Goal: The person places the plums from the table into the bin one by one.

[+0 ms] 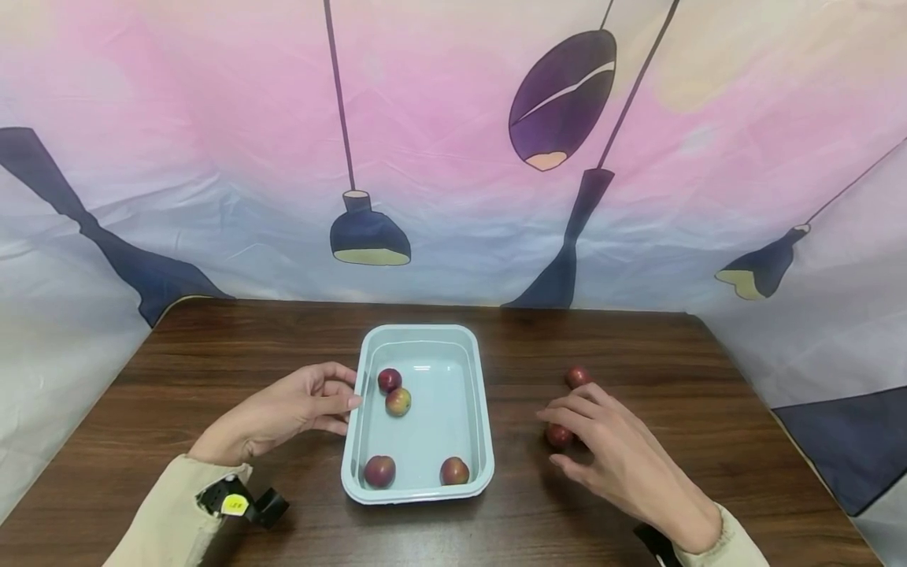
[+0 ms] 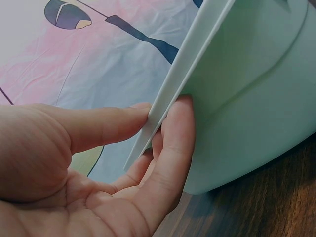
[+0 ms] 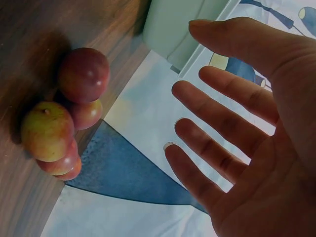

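My left hand point(image 1: 301, 405) pinches the left rim of a pale blue-green plastic tray point(image 1: 484, 425); in the left wrist view the thumb point(image 2: 106, 126) lies on one side of the rim and the fingers point(image 2: 173, 153) on the other. Inside the tray sit several plums: a dark red plum point(image 1: 390, 380) beside a yellowish one point(image 1: 398, 402), and one in each near corner. Over at the right, my right hand point(image 1: 616, 449) hovers with fingers spread above more plums point(image 1: 558, 435), partly hiding them. The right wrist view shows several plums point(image 3: 84, 75) bunched together, apart from the fingers.
The tray stands on a dark wooden table point(image 1: 283, 331). Behind the table hangs a cloth backdrop point(image 1: 453, 197) printed with lamps. A small black device point(image 1: 244, 502) is strapped at the left wrist.
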Action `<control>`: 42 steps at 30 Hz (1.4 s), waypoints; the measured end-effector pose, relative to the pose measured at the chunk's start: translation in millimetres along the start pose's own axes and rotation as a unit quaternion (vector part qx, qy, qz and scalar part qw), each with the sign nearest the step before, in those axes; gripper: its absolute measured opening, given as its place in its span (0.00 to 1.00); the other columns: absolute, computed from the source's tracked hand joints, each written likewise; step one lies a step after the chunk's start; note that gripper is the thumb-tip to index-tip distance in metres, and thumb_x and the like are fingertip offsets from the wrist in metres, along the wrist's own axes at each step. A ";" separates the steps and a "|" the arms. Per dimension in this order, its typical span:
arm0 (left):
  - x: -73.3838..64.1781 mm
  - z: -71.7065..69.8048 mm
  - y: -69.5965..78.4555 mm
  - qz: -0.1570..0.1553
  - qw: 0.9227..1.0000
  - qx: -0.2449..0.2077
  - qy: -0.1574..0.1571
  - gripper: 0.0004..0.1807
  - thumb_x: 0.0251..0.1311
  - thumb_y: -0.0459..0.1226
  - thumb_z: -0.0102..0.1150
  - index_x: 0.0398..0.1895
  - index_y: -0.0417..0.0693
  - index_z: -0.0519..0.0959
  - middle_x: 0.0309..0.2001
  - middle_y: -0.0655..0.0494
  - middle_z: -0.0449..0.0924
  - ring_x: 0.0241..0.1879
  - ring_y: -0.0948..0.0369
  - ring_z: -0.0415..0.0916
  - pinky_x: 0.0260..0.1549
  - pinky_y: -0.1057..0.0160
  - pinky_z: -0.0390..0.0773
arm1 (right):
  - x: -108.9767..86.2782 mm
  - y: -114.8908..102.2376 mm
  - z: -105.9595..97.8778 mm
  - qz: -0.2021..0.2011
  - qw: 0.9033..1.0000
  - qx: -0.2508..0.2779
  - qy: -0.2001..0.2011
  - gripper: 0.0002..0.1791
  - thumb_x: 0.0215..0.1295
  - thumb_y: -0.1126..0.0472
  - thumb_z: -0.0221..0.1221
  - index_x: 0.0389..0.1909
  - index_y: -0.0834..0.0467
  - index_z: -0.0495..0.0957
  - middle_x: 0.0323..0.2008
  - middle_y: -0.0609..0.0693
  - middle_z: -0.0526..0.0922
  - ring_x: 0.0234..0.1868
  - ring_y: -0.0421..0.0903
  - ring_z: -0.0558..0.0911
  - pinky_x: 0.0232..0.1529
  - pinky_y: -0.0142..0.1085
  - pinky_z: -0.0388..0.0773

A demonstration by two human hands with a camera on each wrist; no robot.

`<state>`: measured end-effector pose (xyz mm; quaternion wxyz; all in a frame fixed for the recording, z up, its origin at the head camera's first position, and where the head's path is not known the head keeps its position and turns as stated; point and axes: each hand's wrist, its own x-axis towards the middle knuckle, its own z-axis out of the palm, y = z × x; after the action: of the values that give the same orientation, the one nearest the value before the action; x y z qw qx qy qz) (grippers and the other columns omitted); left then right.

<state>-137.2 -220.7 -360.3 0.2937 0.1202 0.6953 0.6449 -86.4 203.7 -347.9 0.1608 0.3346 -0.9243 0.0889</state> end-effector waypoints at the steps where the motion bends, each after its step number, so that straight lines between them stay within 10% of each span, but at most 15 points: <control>1: 0.0 -0.1 0.1 0.000 1.000 0.001 0.000 0.31 0.72 0.35 0.59 0.65 0.22 0.57 0.44 0.50 0.86 0.44 0.59 0.87 0.49 0.57 0.89 | -0.3 0.6 0.3 0.003 1.000 -0.002 -0.002 0.28 0.45 0.54 0.79 0.51 0.46 0.84 0.47 0.34 0.85 0.50 0.35 0.77 0.48 0.35 0.83; 42: -1.0 -0.1 1.6 0.000 1.000 -0.004 -0.004 0.31 0.72 0.35 0.59 0.65 0.22 0.57 0.44 0.51 0.86 0.45 0.59 0.86 0.49 0.59 0.89 | -13.6 21.9 21.8 0.021 0.998 -0.054 -0.010 0.22 0.42 0.54 0.81 0.41 0.48 0.86 0.41 0.38 0.86 0.42 0.38 0.76 0.41 0.36 0.81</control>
<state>-136.8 -221.2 -358.5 0.2969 0.1216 0.6916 0.6472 -96.0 222.4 -374.3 0.1678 0.3069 -0.9360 0.0389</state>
